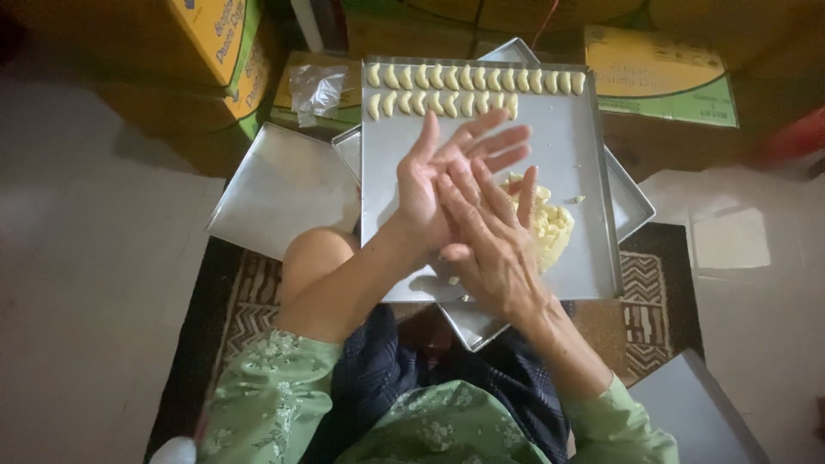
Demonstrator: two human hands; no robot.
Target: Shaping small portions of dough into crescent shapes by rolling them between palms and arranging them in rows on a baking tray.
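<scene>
1. Both hands are pressed palm to palm above the tray – the left hand point(430, 185) flat with fingers spread, the right hand point(485, 236) laid across it. I'd guess a bit of dough is between them, but it is hidden, so I cannot tell.
2. Anything rolled there could slip out at the heel of the palms and drop onto the bare steel near the tray's near edge, or past it onto the patterned mat point(249, 292).
3. The top tray point(584, 172) sits skewed on other trays point(275, 185) stacked beneath – a lean on its near edge might tip it.
4. If it tips, the curved pieces point(468, 77) lined in two rows along its far edge could slide out of line.
5. The dough heap point(550, 225) lies just beside the right hand; a careless wrist could squash it.
</scene>
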